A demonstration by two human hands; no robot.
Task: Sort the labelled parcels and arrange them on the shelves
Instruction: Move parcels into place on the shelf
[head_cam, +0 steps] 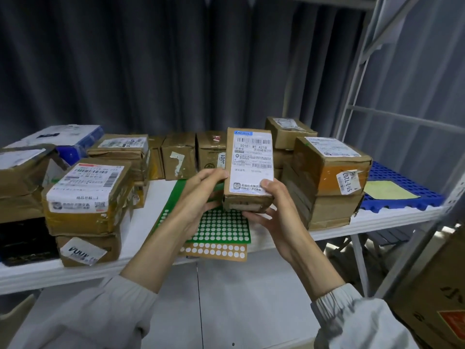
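while both hands hold one tall labelled parcel (249,170) upright above the white shelf (151,215), left hand (201,195) and right hand (273,210) each close their grip round its base. two dotted sheets (221,230) lie beneath, between parcel stacks left (88,197) and right (327,182).

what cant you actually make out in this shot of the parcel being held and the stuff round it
- Held parcel, head view: small print on its label is too blurred to read; its underside faces away.
- Green sticker sheet: partly hidden by the left hand and the parcel.
- Right hand: fingers under the parcel are hidden by it.
- Boxes at the back: partly covered by the front stacks.
- Carton at lower right: cut off by the frame edge.
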